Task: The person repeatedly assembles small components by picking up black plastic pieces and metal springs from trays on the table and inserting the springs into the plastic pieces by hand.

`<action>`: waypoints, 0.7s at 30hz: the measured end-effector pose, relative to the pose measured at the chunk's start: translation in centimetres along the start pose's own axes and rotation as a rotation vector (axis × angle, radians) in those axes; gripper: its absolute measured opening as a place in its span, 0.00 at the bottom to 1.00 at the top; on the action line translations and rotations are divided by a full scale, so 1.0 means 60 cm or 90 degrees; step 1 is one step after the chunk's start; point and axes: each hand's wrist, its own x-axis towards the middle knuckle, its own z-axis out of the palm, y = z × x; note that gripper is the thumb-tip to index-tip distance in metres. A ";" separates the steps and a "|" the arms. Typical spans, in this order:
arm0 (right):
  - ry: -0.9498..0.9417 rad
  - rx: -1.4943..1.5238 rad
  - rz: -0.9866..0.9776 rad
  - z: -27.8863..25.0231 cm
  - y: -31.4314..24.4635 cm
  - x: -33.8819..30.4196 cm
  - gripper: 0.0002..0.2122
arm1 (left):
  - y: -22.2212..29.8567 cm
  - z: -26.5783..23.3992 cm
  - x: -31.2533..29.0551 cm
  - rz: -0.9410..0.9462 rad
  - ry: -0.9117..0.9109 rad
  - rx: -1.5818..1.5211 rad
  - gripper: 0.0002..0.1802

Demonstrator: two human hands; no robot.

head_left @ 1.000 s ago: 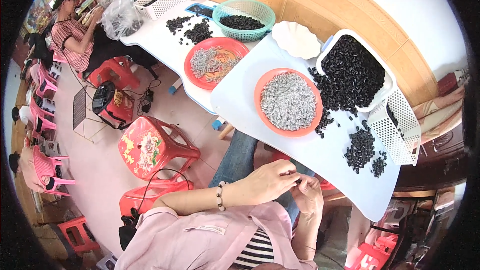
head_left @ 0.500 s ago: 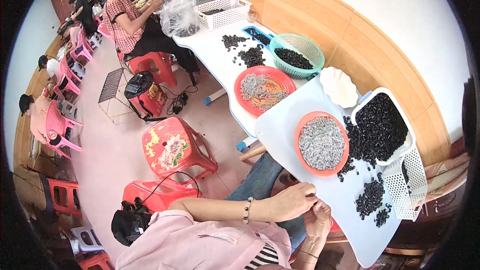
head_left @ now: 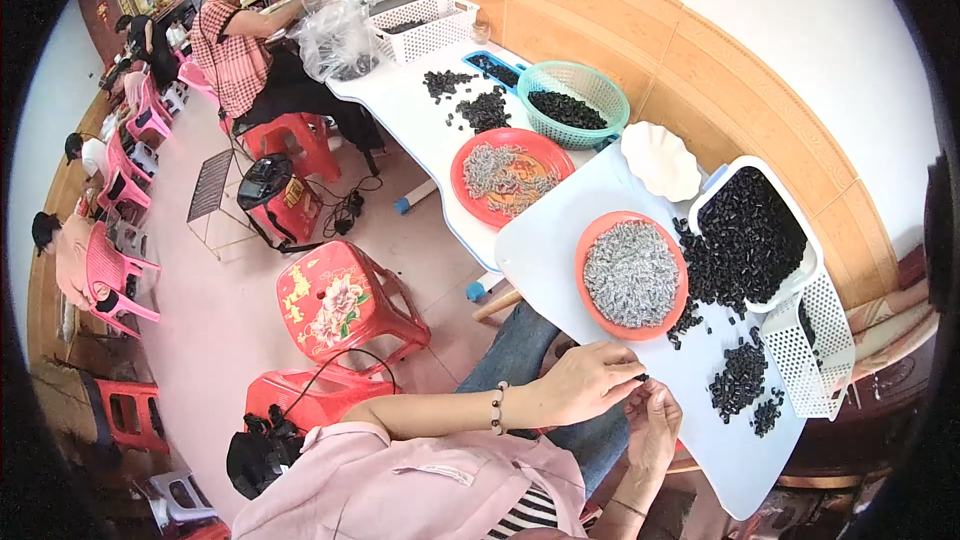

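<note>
My left hand (head_left: 588, 381), with a beaded bracelet at its wrist, pinches a tiny black piece (head_left: 642, 377) at its fingertips. Right beside it, my right hand (head_left: 655, 424) has its thumb and fingers closed at the same piece; what else they hold is too small to make out. Both hands meet at the near edge of the pale blue table (head_left: 735, 460). Beyond them sits an orange-red plate (head_left: 582, 292) heaped with small silver metal parts (head_left: 632, 275). Short black cylinders lie in a loose pile (head_left: 738, 378) on the tabletop, right of my hands.
A white tray (head_left: 815, 265) spills black cylinders; a perforated white basket (head_left: 803, 380) stands nearer. Farther are a scalloped white dish (head_left: 660, 160), a green basket (head_left: 573, 83) and a red plate (head_left: 464, 202). Left are red stools (head_left: 345, 302). A person (head_left: 230, 55) sits at the adjoining table.
My hands have parted slightly, with the right one lower and a little to the right, its fingers more upright. The black piece now shows between the fingertips. The view has shifted slightly.
</note>
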 end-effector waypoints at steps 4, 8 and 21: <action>0.035 0.000 -0.063 -0.016 -0.015 0.000 0.16 | 0.002 0.000 0.018 -0.004 -0.009 -0.023 0.11; 0.031 -0.031 -0.093 -0.006 -0.027 0.014 0.11 | 0.005 -0.006 0.030 -0.017 0.006 -0.036 0.11; 0.050 -0.128 -0.104 0.001 -0.041 0.023 0.09 | 0.006 0.014 0.033 -0.018 -0.033 -0.043 0.15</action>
